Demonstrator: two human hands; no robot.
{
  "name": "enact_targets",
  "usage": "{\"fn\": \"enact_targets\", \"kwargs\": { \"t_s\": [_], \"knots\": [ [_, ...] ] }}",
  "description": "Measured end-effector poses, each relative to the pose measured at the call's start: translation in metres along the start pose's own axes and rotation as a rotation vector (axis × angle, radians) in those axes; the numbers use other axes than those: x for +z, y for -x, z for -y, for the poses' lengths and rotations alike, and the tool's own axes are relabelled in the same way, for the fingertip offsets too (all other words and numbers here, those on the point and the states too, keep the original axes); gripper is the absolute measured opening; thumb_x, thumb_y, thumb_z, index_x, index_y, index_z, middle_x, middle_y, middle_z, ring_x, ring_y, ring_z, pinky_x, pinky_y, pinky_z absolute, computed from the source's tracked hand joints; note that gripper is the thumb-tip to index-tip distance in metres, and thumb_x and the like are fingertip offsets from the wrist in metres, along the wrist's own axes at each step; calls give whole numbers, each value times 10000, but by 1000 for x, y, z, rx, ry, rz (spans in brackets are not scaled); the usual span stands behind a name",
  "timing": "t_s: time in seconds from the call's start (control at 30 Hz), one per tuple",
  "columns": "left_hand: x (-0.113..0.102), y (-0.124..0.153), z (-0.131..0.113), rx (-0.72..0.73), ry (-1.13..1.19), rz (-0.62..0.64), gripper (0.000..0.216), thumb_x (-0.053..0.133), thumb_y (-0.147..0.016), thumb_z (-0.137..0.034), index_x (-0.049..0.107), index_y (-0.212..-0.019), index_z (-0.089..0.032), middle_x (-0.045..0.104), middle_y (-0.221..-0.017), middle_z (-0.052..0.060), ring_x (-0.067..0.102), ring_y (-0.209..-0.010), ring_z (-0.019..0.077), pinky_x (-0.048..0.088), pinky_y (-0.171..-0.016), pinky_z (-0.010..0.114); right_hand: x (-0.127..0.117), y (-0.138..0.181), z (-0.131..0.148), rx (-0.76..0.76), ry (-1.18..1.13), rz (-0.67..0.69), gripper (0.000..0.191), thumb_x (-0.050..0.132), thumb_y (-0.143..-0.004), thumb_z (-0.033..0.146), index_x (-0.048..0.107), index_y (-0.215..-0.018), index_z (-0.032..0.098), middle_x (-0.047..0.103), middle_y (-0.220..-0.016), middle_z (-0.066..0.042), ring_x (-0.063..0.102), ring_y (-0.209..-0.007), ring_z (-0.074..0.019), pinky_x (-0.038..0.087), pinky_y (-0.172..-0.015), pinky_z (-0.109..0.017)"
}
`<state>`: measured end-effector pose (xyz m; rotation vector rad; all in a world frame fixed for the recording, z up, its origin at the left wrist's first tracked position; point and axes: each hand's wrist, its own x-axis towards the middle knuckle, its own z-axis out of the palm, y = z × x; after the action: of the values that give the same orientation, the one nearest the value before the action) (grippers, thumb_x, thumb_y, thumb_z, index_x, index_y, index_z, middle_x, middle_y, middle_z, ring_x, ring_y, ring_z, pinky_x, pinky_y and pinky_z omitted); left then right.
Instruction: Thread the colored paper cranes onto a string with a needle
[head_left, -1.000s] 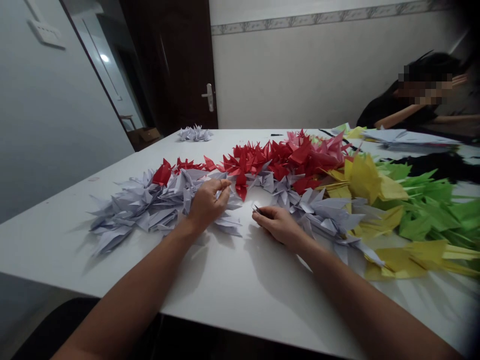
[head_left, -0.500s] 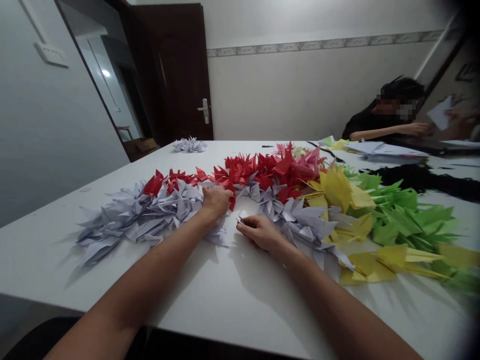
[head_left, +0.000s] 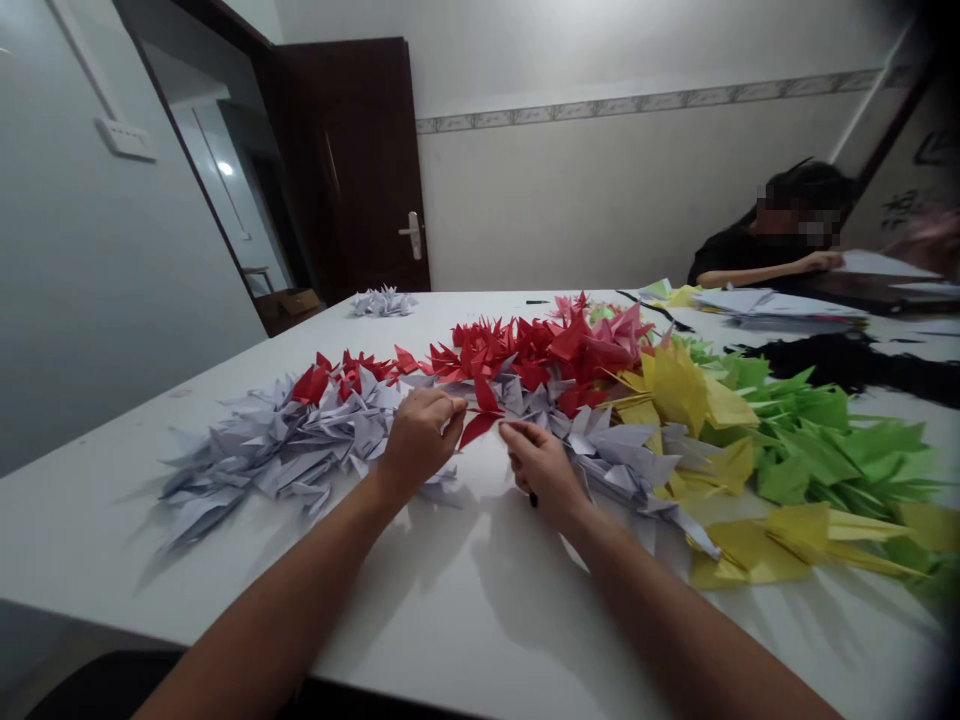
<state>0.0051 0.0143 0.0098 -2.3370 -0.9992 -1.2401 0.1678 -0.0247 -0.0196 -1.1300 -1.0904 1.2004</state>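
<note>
A red folded paper crane [head_left: 480,427] hangs above the white table between my two hands. My left hand [head_left: 426,428] pinches its left side between thumb and forefinger. On the other side, the closed fingertips of my right hand [head_left: 544,468] meet the crane's right tip. A small dark thing [head_left: 533,499] pokes out below the right palm; its kind is hidden. White paper cranes [head_left: 300,445] lie heaped beside my left hand, and more white cranes [head_left: 615,445] lie beside the right. Just beyond my hands runs a row of red cranes [head_left: 480,350].
Yellow cranes [head_left: 675,385] and green cranes [head_left: 817,440] spread to the right. Black strands [head_left: 840,358] and stacked paper [head_left: 780,303] lie farther back. A small white pile [head_left: 384,301] sits at the far edge. Another person [head_left: 795,230] handles paper at the far right.
My left hand has drawn a red crane back from the heap toward me. My right hand has turned and come up to the crane; the pointed tip it showed is now hidden.
</note>
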Motion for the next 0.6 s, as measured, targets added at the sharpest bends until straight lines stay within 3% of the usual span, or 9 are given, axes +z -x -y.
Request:
{"fn": "enact_targets", "kwargs": {
  "t_s": [0.13, 0.4, 0.5, 0.6],
  "knots": [
    [-1, 12, -3, 80, 19, -32, 82, 549, -810, -127, 624, -794, -154, 611, -740, 55, 549, -731, 193, 454, -700, 316, 0, 2, 3, -155, -105, -107, 392, 653, -658, 458, 524, -919, 195, 370, -536, 104, 295, -386, -54, 225, -356, -189],
    [-8, 11, -12, -34, 203, 11, 75, 574, -779, -123, 632, -779, -171, 593, -696, 26, 551, -711, 174, 449, -689, 308, -8, 5, 1, -806, 487, -122, 152, 594, -751, 208, 607, -903, 209, 549, -771, -13, 531, -687, -143, 444, -658, -283],
    [-11, 11, -19, -81, 355, 21, 76, 588, -772, -116, 639, -780, -173, 606, -705, 24, 558, -714, 166, 456, -684, 299, -9, 3, 1, -835, 553, -119, 76, 590, -773, 199, 633, -835, 207, 574, -785, -31, 557, -728, -164, 450, -701, -308],
    [-10, 11, -22, -133, 462, 14, 63, 625, -760, -143, 653, -806, -174, 615, -807, 52, 574, -817, 183, 473, -757, 328, -7, 2, -1, -781, 470, -123, 63, 586, -794, 222, 643, -816, 208, 575, -770, -22, 551, -726, -157, 443, -686, -296]
  ]
}}
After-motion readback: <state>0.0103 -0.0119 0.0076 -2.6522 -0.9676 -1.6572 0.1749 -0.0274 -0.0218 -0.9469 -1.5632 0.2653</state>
